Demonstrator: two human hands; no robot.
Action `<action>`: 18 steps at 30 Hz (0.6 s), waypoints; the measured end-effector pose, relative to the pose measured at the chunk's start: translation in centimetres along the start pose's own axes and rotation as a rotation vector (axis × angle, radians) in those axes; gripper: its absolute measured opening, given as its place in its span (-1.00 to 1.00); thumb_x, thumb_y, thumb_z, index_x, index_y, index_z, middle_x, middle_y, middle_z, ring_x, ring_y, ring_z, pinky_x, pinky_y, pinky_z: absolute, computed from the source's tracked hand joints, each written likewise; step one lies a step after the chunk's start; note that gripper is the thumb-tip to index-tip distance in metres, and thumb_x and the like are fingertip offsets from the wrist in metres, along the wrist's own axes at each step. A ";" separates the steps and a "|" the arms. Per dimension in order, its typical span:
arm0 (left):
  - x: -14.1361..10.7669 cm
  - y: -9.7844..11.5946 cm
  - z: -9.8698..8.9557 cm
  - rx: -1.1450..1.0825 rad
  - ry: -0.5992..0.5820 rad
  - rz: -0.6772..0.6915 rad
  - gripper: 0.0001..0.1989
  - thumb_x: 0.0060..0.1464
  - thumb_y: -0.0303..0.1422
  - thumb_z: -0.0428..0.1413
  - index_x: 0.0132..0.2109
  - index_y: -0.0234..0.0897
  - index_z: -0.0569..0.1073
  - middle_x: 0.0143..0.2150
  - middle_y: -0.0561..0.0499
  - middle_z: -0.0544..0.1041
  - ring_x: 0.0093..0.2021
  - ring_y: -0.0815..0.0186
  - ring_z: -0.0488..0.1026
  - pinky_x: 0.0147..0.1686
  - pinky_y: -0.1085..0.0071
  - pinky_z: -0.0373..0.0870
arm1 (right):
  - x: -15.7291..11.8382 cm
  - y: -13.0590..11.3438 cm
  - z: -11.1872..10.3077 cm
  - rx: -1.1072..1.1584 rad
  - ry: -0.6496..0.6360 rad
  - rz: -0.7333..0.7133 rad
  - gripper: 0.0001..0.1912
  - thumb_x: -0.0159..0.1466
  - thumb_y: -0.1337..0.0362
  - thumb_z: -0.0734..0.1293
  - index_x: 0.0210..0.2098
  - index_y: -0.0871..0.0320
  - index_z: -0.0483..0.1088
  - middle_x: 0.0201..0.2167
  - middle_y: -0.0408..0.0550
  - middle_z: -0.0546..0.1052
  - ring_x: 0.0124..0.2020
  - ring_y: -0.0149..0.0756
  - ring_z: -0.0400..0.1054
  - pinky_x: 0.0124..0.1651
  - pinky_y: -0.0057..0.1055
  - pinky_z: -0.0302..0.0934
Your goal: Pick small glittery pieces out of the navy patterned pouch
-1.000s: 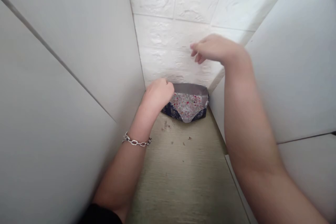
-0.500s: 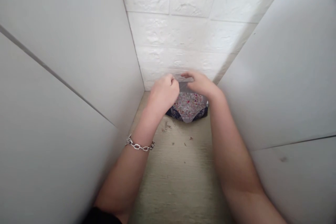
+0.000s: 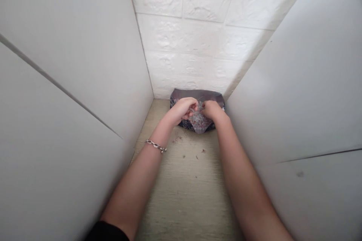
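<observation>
A dark patterned bag (image 3: 198, 93) lies open against the foot of the white wall, with many small pinkish and clear pieces (image 3: 199, 120) showing inside. Over its left part is my left hand (image 3: 185, 108), its fingers curled; whatever they hold, if anything, is too small to make out. My right hand (image 3: 212, 110) reaches over the right part of the bag, fingertips bent down at the pieces and partly hidden. A small gap separates the two hands. A silver chain bracelet (image 3: 155, 145) hangs on my left wrist.
Grey-white panels stand close on the left (image 3: 85, 45) and right (image 3: 305, 83), narrowing the space. The white brick-textured wall (image 3: 195, 37) closes the far end. Several small crumbs (image 3: 203, 151) are scattered on the pale floor (image 3: 192, 196) before the bag.
Both hands have moved down to the bag's opening. My left hand has turned so that its curled fingers show. More of the bag's rim is visible.
</observation>
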State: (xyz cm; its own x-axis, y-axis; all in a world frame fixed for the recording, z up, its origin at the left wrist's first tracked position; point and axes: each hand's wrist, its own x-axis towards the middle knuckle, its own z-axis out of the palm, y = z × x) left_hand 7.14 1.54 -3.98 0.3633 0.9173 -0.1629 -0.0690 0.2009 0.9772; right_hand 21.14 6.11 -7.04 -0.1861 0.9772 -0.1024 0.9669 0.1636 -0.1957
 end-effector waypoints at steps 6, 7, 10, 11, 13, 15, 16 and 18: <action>0.5 -2.1 -1.5 -0.325 -0.198 -0.102 -0.89 -0.08 -0.37 -0.03 -0.46 -0.32 0.20 -0.60 0.16 0.10 -0.75 0.64 -0.06 -0.82 0.63 -0.26 | 0.7 0.1 1.6 0.057 0.033 -0.028 -0.68 0.05 0.34 0.19 -0.20 0.26 0.35 -0.20 0.20 0.43 -0.17 -0.19 0.32 -0.19 -0.39 0.13; 0.6 -2.4 -1.7 -0.361 -0.203 -0.108 -0.89 -0.08 -0.37 -0.03 -0.46 -0.32 0.20 -0.60 0.16 0.10 -0.75 0.64 -0.06 -0.82 0.63 -0.25 | 0.8 0.0 1.7 0.077 0.034 -0.037 -0.70 0.05 0.34 0.19 -0.23 0.25 0.36 -0.22 0.18 0.44 -0.20 -0.21 0.32 -0.21 -0.41 0.12; 0.9 -3.4 -1.9 -0.439 -0.193 -0.112 -0.89 -0.08 -0.37 -0.02 -0.46 -0.32 0.21 -0.62 0.17 0.09 -0.76 0.63 -0.06 -0.83 0.65 -0.20 | 0.8 -0.1 2.1 0.149 0.046 -0.033 -0.78 0.05 0.35 0.18 -0.33 0.24 0.39 -0.31 0.10 0.47 -0.31 -0.30 0.33 -0.29 -0.46 0.09; 1.0 -3.7 -2.0 -0.460 -0.185 -0.111 -0.89 -0.08 -0.38 -0.02 -0.46 -0.32 0.20 -0.63 0.17 0.08 -0.76 0.63 -0.06 -0.83 0.65 -0.19 | 0.8 -0.1 2.2 0.169 0.048 -0.022 -0.80 0.05 0.35 0.18 -0.36 0.24 0.39 -0.35 0.07 0.48 -0.35 -0.33 0.32 -0.31 -0.47 0.08; 1.1 -4.0 -2.0 -0.495 -0.176 -0.107 -0.89 -0.07 -0.38 -0.02 -0.46 -0.32 0.20 -0.63 0.18 0.08 -0.76 0.62 -0.05 -0.84 0.64 -0.18 | 0.8 0.0 2.2 0.235 0.073 0.009 -0.80 0.06 0.34 0.17 -0.40 0.23 0.40 -0.41 0.02 0.48 -0.42 -0.37 0.29 -0.34 -0.48 0.06; 1.1 -4.2 -1.9 -0.527 -0.178 -0.105 -0.89 -0.07 -0.37 -0.01 -0.45 -0.31 0.20 -0.63 0.18 0.09 -0.76 0.61 -0.04 -0.83 0.63 -0.16 | 0.8 0.0 2.0 0.362 0.159 0.040 -0.80 0.08 0.33 0.17 -0.40 0.23 0.39 -0.43 -0.02 0.47 -0.43 -0.41 0.26 -0.34 -0.49 0.05; 1.1 -4.2 -1.9 -0.541 -0.179 -0.106 -0.89 -0.07 -0.37 -0.01 -0.45 -0.31 0.20 -0.64 0.18 0.10 -0.76 0.61 -0.04 -0.83 0.63 -0.16 | 0.8 0.0 1.9 0.451 0.218 0.054 -0.81 0.08 0.32 0.17 -0.41 0.23 0.39 -0.44 -0.04 0.46 -0.43 -0.43 0.25 -0.34 -0.50 0.04; 1.1 -4.2 -1.9 -0.574 -0.172 -0.105 -0.90 -0.07 -0.38 -0.01 -0.45 -0.31 0.20 -0.64 0.18 0.10 -0.77 0.61 -0.04 -0.83 0.63 -0.16 | 0.7 -0.1 1.6 0.671 0.298 0.071 -0.85 0.07 0.31 0.19 -0.46 0.23 0.37 -0.51 -0.10 0.41 -0.49 -0.48 0.20 -0.38 -0.52 0.03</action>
State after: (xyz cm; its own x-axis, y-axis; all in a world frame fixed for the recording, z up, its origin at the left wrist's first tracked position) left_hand 6.11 2.37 -8.52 0.5369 0.8235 -0.1830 -0.4975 0.4842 0.7198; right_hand 20.63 6.57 -8.68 0.0209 0.9933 0.1136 0.6420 0.0737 -0.7632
